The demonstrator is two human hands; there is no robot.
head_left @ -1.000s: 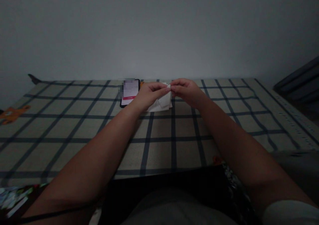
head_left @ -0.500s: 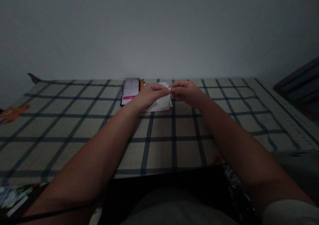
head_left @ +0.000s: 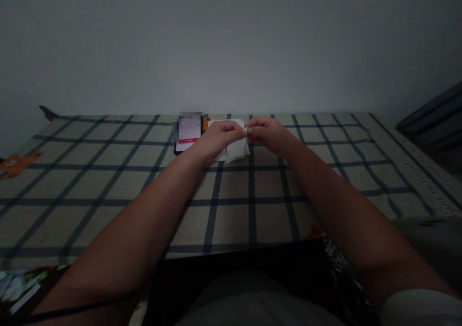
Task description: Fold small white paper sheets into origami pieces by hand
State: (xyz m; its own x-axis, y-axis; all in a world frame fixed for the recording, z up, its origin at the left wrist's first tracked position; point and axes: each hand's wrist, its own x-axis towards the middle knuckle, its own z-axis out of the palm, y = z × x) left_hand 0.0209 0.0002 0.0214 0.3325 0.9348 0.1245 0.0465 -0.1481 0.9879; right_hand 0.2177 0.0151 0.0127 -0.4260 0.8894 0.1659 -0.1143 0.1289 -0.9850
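We face a smooth, matte grey wall (head_left: pixel 231 46) behind a wrinkled cloth (head_left: pixel 231 186) checked with dark lines, its lettering at right too blurred to read. Our left hand (head_left: pixel 222 136) and right hand (head_left: pixel 270 133) meet above it, the fingers of both clamped on the thin white paper (head_left: pixel 236 150), over loose sheets; its lower left corner juts further down than half a second ago. Just left, the flat, round-cornered phone (head_left: pixel 189 129) shows a red bar (head_left: pixel 187 141) with illegible writing.

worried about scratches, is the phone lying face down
No, the phone lies with its lit screen facing up.
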